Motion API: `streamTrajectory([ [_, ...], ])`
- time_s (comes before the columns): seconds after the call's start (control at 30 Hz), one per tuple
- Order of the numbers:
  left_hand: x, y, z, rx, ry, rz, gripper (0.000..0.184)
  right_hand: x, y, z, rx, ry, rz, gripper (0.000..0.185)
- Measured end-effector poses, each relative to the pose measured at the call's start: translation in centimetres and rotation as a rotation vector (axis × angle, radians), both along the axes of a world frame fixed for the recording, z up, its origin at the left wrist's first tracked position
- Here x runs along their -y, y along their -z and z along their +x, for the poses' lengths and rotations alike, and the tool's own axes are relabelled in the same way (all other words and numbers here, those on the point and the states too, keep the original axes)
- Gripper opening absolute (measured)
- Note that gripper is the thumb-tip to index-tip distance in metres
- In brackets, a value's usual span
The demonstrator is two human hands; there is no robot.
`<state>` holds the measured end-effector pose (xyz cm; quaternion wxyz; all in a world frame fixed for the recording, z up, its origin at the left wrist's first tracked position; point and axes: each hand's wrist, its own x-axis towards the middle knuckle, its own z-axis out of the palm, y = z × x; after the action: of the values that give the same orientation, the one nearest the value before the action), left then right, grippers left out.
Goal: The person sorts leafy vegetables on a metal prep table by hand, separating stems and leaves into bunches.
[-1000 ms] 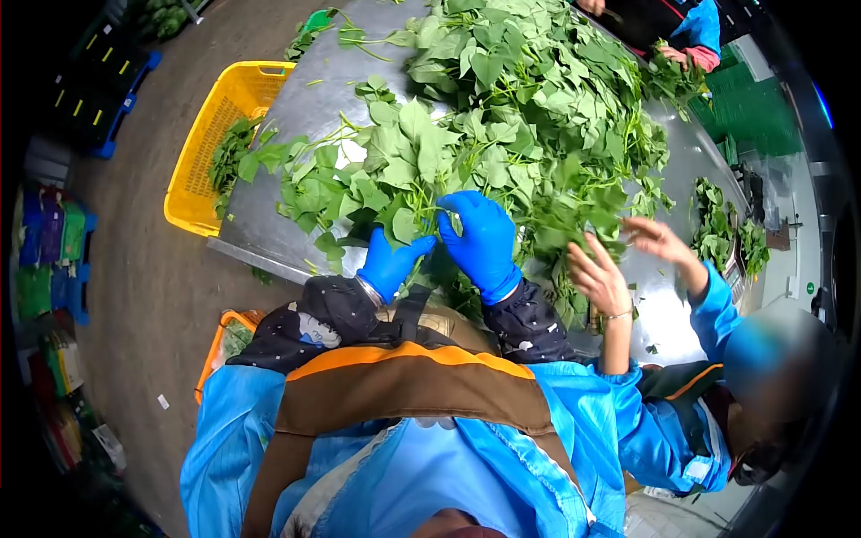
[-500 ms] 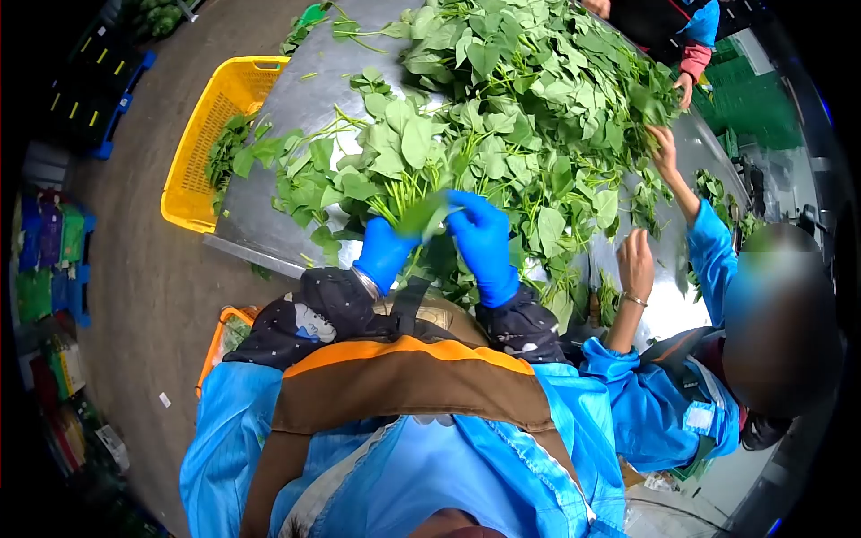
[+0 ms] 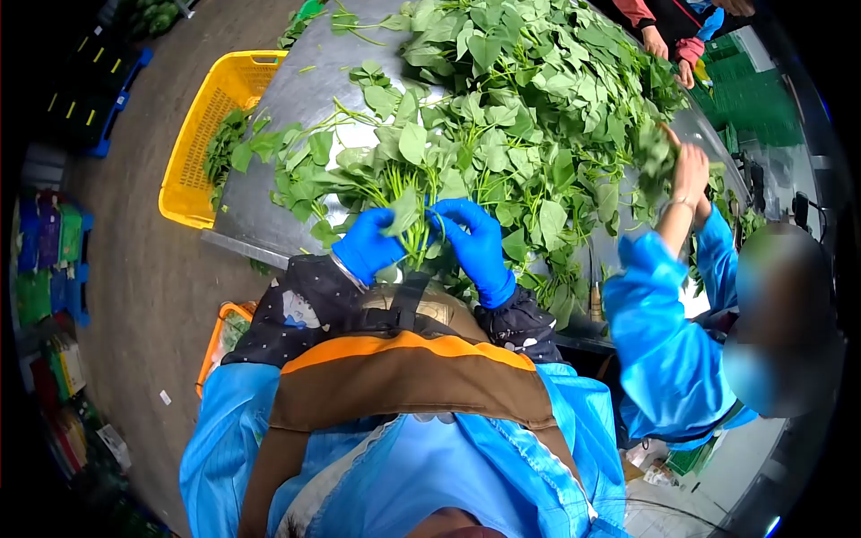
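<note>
Both of my hands wear blue gloves and meet at the near edge of the metal table. My left hand (image 3: 369,247) is closed on the left side of a bunch of leafy green stems (image 3: 414,235), whose cut ends point toward me and leaves away. My right hand (image 3: 475,249) is on the other side, fingers curled, thumb and forefinger pinching a green stem at the bunch's edge. A single broad leaf hangs over the stems between the hands. Beyond lies a large heap of the same leafy greens (image 3: 529,117).
A yellow crate (image 3: 193,148) with some greens stands left of the metal table (image 3: 260,202). An orange basket (image 3: 212,345) sits low at my left. At my right a co-worker in blue sleeves (image 3: 659,309) handles greens. Another person's hands (image 3: 655,43) are at the far right edge.
My left hand has shifted slightly left and my right hand slightly down and left, around the bunch. The co-worker's hands have come together, holding greens. The far person's hands show more.
</note>
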<state>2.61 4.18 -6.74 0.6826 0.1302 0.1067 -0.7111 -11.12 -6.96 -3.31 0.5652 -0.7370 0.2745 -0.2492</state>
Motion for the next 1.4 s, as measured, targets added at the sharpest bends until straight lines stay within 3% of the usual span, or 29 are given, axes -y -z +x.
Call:
streamTrajectory([
  [0.17,1.5,0.5,1.9,0.272,0.297,0.028,0.032,-0.6,-0.4,-0.1,0.031,-0.161,-0.344,0.019],
  [0.23,1.7,1.2,1.9,0.349,0.243,-0.006,0.032,-1.3,-0.6,-0.6,0.051,-0.210,-0.288,0.016],
  [0.27,1.6,1.4,1.9,0.157,0.083,0.044,0.025,-1.4,-0.8,-1.2,0.042,-0.272,-0.265,0.015],
  [0.33,2.0,-0.1,2.7,0.137,-0.159,0.126,0.022,-1.6,-1.4,-2.2,0.061,-0.408,-0.228,0.014],
  [0.43,2.4,-1.2,3.9,0.154,-0.240,0.114,0.027,-0.6,0.1,-3.8,-0.420,-0.400,-0.096,0.012],
  [0.47,2.4,-1.3,4.0,0.207,-0.232,0.081,0.029,0.0,1.6,-4.5,-0.482,-0.447,-0.373,0.025],
  [0.57,2.7,-1.8,3.6,0.325,-0.233,0.048,0.032,-1.3,-1.7,-2.4,-0.282,-0.120,-0.175,0.045],
  [0.6,2.8,-2.0,3.2,0.355,-0.239,0.051,0.033,-1.7,-3.0,-1.5,-0.182,-0.102,-0.133,0.061],
  [0.67,3.1,-1.9,2.5,0.505,-0.273,0.034,0.033,-2.9,-3.2,0.4,-0.017,-0.099,-0.111,0.063],
  [0.73,3.3,-2.7,2.0,0.576,-0.334,0.055,0.031,-3.1,-4.1,1.3,-0.037,-0.094,-0.486,0.047],
  [0.83,3.0,-2.1,3.0,0.456,-0.368,0.125,0.028,-2.3,-1.9,0.2,-0.201,-0.280,-0.661,0.023],
  [0.87,2.7,-1.4,4.0,0.441,-0.365,0.135,0.025,-2.1,-1.5,-0.1,-0.280,-0.430,-0.620,0.010],
  [0.9,2.6,-1.3,4.9,0.189,-0.433,-0.005,0.023,-2.1,-1.0,-0.6,-0.279,-0.463,-0.534,0.010],
  [0.97,1.8,-1.1,6.1,0.136,-0.538,0.049,0.022,-2.2,0.2,-1.9,-0.281,-0.528,-0.355,0.010],
  [1.03,-0.3,-1.4,6.1,0.136,-0.413,0.091,0.022,-0.7,-0.1,-2.4,-0.313,-0.323,-0.449,0.014],
  [1.1,-2.8,-1.2,3.5,0.331,-0.285,0.273,0.024,1.1,-0.7,-2.7,-0.399,-0.133,-0.406,0.016],
  [1.17,-5.8,3.2,0.1,0.278,-0.143,0.151,0.027,2.2,-1.4,-1.6,-0.416,0.088,-0.138,0.016],
  [1.2,-6.2,3.0,-0.1,0.251,-0.095,0.202,0.028,3.1,0.5,-1.0,-0.369,0.143,-0.223,0.022],
  [1.33,-6.3,-0.4,0.0,0.293,0.009,0.349,0.033,4.6,4.6,2.0,-1.008,0.015,-0.584,0.041],
  [1.4,-6.1,-1.5,0.1,0.395,0.028,0.425,0.038,5.1,6.3,2.0,-1.025,0.078,-0.551,0.040],
])
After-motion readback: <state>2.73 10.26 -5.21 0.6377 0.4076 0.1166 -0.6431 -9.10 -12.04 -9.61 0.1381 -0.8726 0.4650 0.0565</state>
